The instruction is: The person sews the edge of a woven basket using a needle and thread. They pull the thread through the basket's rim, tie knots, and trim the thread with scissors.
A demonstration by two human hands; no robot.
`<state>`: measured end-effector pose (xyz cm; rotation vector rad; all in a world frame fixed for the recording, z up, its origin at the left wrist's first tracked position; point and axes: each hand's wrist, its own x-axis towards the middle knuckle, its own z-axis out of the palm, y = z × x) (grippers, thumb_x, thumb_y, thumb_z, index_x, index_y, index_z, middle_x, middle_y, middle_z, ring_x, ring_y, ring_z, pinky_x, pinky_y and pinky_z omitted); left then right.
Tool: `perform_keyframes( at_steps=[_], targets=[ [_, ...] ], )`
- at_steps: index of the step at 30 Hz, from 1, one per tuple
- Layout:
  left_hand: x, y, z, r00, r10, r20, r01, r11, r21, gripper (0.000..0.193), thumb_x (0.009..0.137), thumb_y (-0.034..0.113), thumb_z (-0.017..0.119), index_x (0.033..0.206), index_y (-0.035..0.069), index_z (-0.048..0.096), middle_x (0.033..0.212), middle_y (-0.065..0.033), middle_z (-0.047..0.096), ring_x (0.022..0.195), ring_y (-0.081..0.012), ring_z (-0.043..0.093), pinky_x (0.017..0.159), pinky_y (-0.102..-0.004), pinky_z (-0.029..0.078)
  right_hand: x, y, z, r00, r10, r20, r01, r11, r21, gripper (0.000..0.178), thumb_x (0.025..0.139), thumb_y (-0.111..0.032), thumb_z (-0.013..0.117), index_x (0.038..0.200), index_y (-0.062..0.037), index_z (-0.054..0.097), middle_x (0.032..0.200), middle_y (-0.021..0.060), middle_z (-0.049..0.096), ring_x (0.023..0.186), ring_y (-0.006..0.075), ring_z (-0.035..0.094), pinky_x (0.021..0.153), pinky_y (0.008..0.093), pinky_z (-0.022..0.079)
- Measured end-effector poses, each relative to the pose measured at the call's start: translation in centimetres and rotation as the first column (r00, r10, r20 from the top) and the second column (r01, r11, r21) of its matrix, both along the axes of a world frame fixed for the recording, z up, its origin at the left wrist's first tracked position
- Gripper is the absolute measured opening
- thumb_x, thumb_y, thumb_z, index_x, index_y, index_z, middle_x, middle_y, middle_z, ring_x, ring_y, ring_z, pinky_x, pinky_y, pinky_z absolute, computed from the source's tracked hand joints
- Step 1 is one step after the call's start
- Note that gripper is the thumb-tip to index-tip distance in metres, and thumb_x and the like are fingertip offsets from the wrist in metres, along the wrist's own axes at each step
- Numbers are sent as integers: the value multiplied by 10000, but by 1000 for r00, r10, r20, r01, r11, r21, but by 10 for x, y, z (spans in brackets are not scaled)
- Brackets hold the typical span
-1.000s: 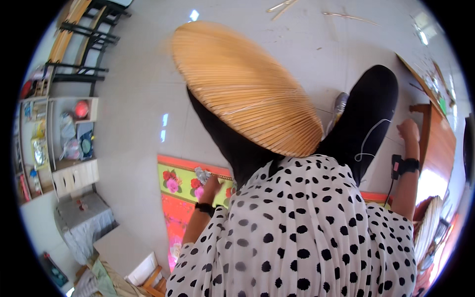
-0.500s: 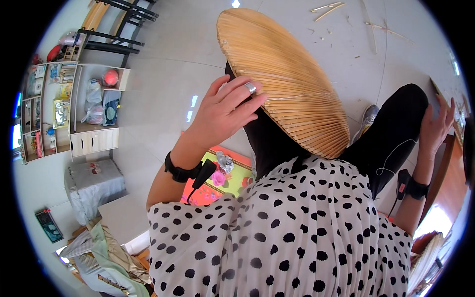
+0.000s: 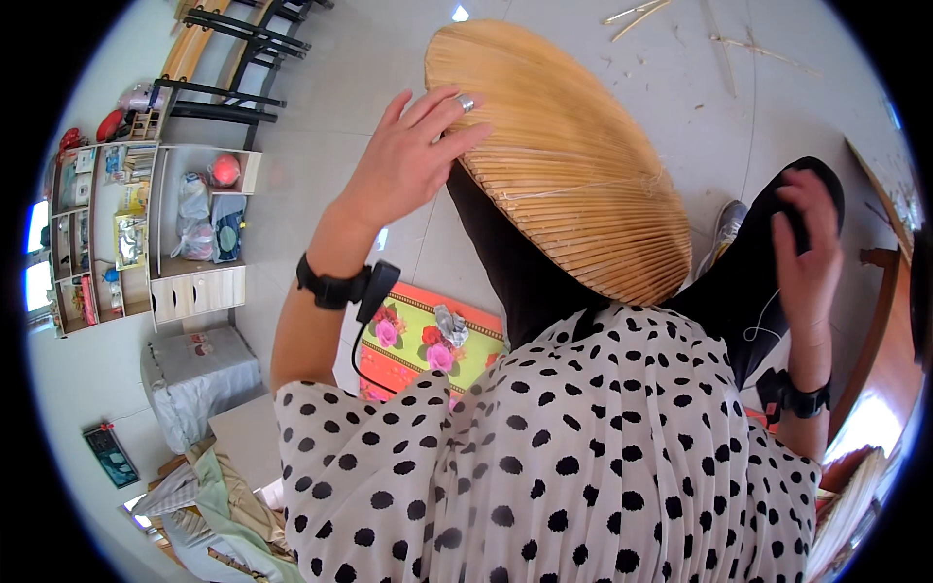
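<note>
Straw-coloured, oval, finely pleated fan-like piece (image 3: 573, 165), seemingly of dried leaf: it lies slantwise over my lap, its lower end against the hem of my black-and-white spotted blouse (image 3: 583, 418). Its near long edge runs along my black-trousered left thigh (image 3: 505, 257); the far end juts past the knee.

My left hand (image 3: 428, 136), silver ring (image 3: 466, 102) on one finger, overlaps the upper left rim, fingers apart. Thumb hidden; cannot tell whether I grip the piece or merely brush it. My right hand (image 3: 812, 253) is over the right thigh (image 3: 816, 189), fingers spread, holding nothing.

Handling, my judgement: light for its breadth, springy across the pleats, stiffer along them. Dry, smooth ridges might slide under fingertips. Rim probably frays or splits if pinched hard. Best hold: flat fingers and thumb on the thicker left rim, the lower end steadied at my lap.
</note>
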<state>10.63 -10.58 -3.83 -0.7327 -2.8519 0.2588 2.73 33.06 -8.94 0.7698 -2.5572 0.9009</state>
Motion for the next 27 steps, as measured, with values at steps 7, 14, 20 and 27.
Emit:
perform_keyframes(
  at_steps=[7,14,20,27],
  targets=[
    [-33,-6,-11,963,-198,180,204,979,-14,384,751,-3,665,1112,111,604,1139,-53,633,1072,-255,614,945,-437,476,50,-33,-3,691,512,510,-421,859,-291,162,805,17,672,966,11,653,900,139,682,838,270,681,775,324,533],
    [-73,20,8,974,-212,83,193,963,189,256,806,177,713,984,115,540,820,-71,668,745,-292,650,605,-381,517,62,-43,9,421,641,642,-524,750,-405,117,866,-57,670,970,-5,659,812,99,680,709,199,657,673,294,516],
    [-110,93,8,999,-47,-25,53,926,375,403,799,222,761,1112,112,532,806,-96,684,715,-334,656,620,-387,521,20,-65,-4,481,525,702,-22,807,-590,578,932,-189,666,1408,13,408,1062,121,672,893,157,650,792,301,532],
    [-91,162,10,991,98,93,-133,832,538,584,795,200,751,1282,74,453,1002,-173,674,876,-364,657,727,-437,524,-34,-61,27,608,449,655,457,477,-751,970,893,-358,722,1521,44,101,1392,255,427,1185,328,553,868,421,555]
  ],
)
